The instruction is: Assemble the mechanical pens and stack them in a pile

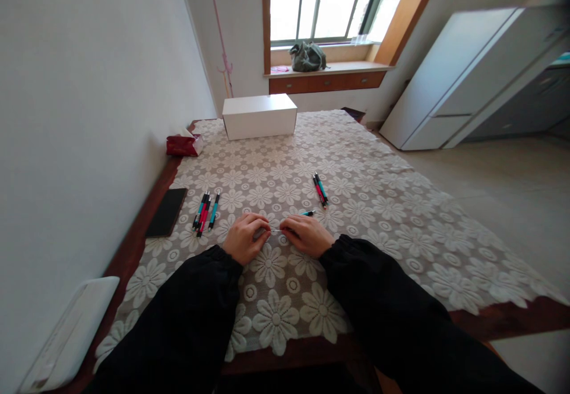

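Observation:
My left hand [244,236] and my right hand [307,235] rest close together on the lace tablecloth [356,233]. Both pinch a thin pale part, seemingly a pen refill [276,230], that spans the gap between them. A teal pen piece [308,213] pokes out just beyond my right hand's fingers. Left of my hands lies a group of several teal and red pens [205,211]. Beyond my right hand lies a pair of pens [320,189], one red and one teal.
A white box [259,116] stands at the table's far end, a red tissue pack [182,145] to its left. A black phone [166,211] lies by the left edge near the wall. A white object [73,334] leans at the near left corner.

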`<state>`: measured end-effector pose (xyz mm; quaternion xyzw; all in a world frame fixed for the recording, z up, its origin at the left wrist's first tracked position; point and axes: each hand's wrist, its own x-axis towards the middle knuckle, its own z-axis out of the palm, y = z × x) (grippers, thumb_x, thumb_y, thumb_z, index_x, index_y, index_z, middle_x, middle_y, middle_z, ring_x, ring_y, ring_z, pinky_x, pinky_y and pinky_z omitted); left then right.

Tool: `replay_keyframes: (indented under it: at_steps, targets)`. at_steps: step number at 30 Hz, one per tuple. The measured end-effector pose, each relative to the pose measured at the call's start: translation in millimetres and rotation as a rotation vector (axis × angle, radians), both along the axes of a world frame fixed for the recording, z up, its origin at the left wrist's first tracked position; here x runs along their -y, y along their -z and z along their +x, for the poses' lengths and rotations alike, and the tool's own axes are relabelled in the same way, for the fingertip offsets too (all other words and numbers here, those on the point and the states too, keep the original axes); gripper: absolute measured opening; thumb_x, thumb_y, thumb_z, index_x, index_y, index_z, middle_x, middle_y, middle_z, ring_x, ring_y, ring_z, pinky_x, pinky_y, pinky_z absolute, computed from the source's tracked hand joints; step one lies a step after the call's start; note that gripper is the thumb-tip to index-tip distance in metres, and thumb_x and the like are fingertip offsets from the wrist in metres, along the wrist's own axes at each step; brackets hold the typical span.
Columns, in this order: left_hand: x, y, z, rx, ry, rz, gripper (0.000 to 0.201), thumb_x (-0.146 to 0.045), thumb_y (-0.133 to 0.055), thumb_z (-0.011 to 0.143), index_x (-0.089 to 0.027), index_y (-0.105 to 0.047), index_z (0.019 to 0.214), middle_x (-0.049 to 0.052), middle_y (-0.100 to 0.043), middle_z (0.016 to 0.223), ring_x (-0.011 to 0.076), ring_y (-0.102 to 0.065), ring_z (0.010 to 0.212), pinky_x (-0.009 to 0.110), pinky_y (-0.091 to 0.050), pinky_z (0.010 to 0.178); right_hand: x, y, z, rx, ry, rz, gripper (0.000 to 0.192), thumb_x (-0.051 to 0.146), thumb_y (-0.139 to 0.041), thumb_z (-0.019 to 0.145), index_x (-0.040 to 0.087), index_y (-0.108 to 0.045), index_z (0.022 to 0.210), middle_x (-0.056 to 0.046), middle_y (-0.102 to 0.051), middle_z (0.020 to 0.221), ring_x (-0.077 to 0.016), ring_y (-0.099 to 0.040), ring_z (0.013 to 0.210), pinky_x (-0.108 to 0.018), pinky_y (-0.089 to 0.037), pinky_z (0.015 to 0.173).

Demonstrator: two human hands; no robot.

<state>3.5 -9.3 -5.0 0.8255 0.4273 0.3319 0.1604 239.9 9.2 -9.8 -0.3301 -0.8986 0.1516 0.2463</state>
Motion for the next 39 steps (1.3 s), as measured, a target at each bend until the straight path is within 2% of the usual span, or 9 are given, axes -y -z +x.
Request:
replay_keyframes:
  at_steps: [4,8,14,17,32,39]
  targets:
    - [-0.1,-0.9,-0.2,-0.006,0.000,-0.003,0.004,-0.020,-0.068,0.090,-0.024,-0.069,0.091,0.004,-0.070,0.107,0.0246,-0.063,0.108,0.042,-0.051,0.097,-0.1,-0.6,0.0,0.018,-0.015,0.008,0.010,0.019,-0.052,0.100,0.021,-0.062,0.098,-0.006,-0.068,0.093,-0.0205,-0.063,0.087,-0.031,-0.045,0.078]
    - [0.5,-3.7,-0.2,-0.038,-0.014,-0.025,0.008,-0.024,-0.069,0.090,-0.024,-0.069,0.098,0.005,-0.070,0.109,0.0254,-0.062,0.109,0.043,-0.050,0.099,0.7,-2.9,0.3,0.036,0.046,0.022,0.010,0.020,-0.053,0.100,0.020,-0.061,0.096,-0.005,-0.067,0.091,-0.0212,-0.062,0.086,-0.032,-0.044,0.080]
    - [1.0,-4.0,-1.9,-0.136,-0.202,-0.027,0.018,-0.019,-0.068,0.086,-0.024,-0.070,0.103,0.006,-0.070,0.112,0.0289,-0.059,0.114,0.046,-0.047,0.100,0.3,-5.5,0.9,0.029,0.176,0.040,0.010,0.018,-0.053,0.098,0.021,-0.060,0.092,-0.005,-0.067,0.089,-0.0214,-0.060,0.086,-0.033,-0.043,0.081]
    - [0.5,-3.1,-3.2,-0.178,-0.261,-0.046,0.014,-0.019,-0.068,0.086,-0.024,-0.071,0.098,0.005,-0.070,0.110,0.0296,-0.059,0.112,0.048,-0.046,0.099,0.2,-4.9,0.6,0.039,0.202,0.043,0.009,0.017,-0.054,0.097,0.021,-0.059,0.090,-0.004,-0.066,0.087,-0.0215,-0.059,0.086,-0.032,-0.042,0.081]
    - [0.7,-4.1,-1.2,-0.158,-0.191,-0.087,0.014,-0.018,-0.065,0.090,-0.025,-0.072,0.099,0.003,-0.073,0.104,0.0274,-0.062,0.105,0.044,-0.048,0.091,-0.1,-4.8,0.6,0.060,0.200,0.035,0.008,0.016,-0.056,0.096,0.021,-0.059,0.090,-0.004,-0.066,0.088,-0.0213,-0.060,0.085,-0.032,-0.042,0.080]
    - [0.6,-4.5,-1.5,-0.135,-0.220,-0.080,0.013,-0.017,-0.064,0.090,-0.025,-0.071,0.098,0.003,-0.073,0.103,0.0270,-0.063,0.102,0.043,-0.049,0.089,0.4,-4.7,0.6,0.060,0.213,0.040,0.008,0.016,-0.056,0.095,0.021,-0.058,0.089,-0.004,-0.066,0.086,-0.0213,-0.060,0.084,-0.032,-0.042,0.079]
